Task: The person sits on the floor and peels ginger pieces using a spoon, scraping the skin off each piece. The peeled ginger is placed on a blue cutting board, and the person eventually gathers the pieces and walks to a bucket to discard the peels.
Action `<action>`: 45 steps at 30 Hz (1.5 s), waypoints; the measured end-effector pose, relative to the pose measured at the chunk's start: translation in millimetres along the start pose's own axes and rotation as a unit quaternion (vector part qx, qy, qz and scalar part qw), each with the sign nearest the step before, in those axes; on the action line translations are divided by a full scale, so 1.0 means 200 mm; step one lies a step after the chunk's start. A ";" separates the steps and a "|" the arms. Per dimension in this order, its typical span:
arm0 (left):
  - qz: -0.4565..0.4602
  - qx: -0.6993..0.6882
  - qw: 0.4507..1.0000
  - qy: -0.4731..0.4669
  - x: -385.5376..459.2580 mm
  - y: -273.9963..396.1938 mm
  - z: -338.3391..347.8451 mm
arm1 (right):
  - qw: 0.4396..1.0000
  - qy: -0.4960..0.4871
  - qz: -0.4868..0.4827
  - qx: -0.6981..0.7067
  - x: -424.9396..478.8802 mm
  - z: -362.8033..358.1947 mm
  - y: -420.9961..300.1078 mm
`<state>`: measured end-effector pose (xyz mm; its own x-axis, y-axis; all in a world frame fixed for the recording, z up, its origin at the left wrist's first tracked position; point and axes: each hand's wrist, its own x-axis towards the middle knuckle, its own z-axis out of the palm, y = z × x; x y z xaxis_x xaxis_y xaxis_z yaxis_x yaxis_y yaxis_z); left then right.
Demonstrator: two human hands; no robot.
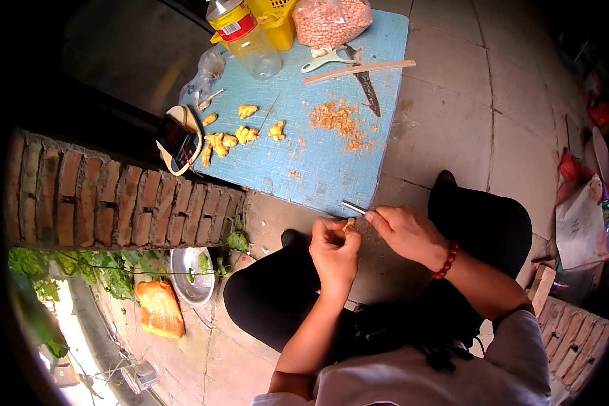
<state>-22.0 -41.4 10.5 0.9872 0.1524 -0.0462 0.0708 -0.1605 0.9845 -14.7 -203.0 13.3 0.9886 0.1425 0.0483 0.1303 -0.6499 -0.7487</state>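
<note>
My left hand [336, 251] pinches a small piece of ginger root [350, 222] between thumb and fingers at the near edge of the blue-covered table [330, 177]. Just to its right, my right hand [408, 234] grips a slim metal tool [354, 207], its blade pointing up and left over the table corner; its exact kind cannot be told. Brown peel scraps [337, 121] lie in a loose heap on the cover. Several yellow ginger pieces [246, 134] are spread over the table's left half.
At the table's far end are a clear plastic bottle [256, 48], a yellow plastic basket [280, 31] and a bag of peanuts [332, 23]. A pale green peeler [327, 60] lies by a wooden strip [360, 71]. A phone [175, 142] rests at the left edge, near a brick wall [127, 203].
</note>
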 end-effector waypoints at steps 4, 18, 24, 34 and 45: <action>0.021 -0.030 0.999 0.014 -0.01 -0.05 -0.01 | 0.999 -0.001 -0.031 -0.005 -0.02 -0.02 -0.06; 0.033 -0.088 0.996 0.003 0.00 -0.01 -0.03 | 0.990 0.017 0.021 0.137 0.04 -0.05 -0.14; 0.040 -0.129 0.990 -0.033 0.01 0.03 -0.04 | 0.988 0.030 -0.010 0.149 0.04 -0.03 -0.18; 0.030 -0.178 0.978 -0.102 0.01 0.05 -0.06 | 0.953 0.000 0.061 0.296 0.05 0.01 -0.14; 0.010 -0.187 0.982 -0.008 0.05 0.02 -0.06 | 0.966 0.020 0.044 0.254 0.04 0.04 -0.11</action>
<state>-14.7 -28.5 15.3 0.9901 0.1379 -0.0258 -0.0034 0.2075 0.9782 -10.0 -180.6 24.5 0.9977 0.0672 -0.0120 0.0021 -0.2065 -0.9785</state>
